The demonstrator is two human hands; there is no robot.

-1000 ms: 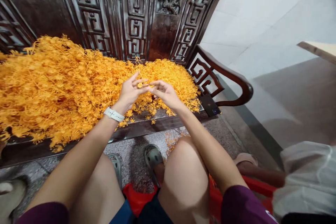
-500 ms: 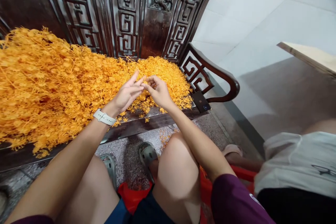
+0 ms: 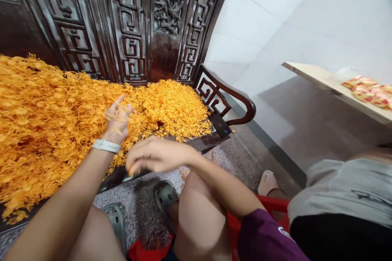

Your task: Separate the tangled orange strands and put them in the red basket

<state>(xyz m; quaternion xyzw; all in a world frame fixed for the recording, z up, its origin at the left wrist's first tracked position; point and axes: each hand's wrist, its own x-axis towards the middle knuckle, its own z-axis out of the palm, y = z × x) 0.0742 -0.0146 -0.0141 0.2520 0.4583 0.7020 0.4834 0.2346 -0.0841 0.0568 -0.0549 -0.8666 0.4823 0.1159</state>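
Orange pieces: where the dark bench seat (image 3: 203, 143) meets its carved back (image 3: 165, 59), loose orange pieces (image 3: 45, 130) lie in a large heap at left, running into a lower mound (image 3: 176, 108) at right.
Left hand: raised before the heap, index finger extended; orange strands show across the palm of the left hand (image 3: 116, 119). Blurred; cannot tell whether the other fingers grip them.
Right hand: nearer than the seat edge, palm down, fingers curled; a bit of orange shows at the fingertips of the right hand (image 3: 159, 155). Cannot tell if pinched.
Wrist: pale watch (image 3: 106, 146), left arm.
Bench, right end: dark phone (image 3: 221, 125) beside the curved armrest (image 3: 241, 102).
Far right: red-and-yellow packets (image 3: 370, 89) on a pale board (image 3: 318, 79).
Near right: another person's pale garment (image 3: 330, 191).
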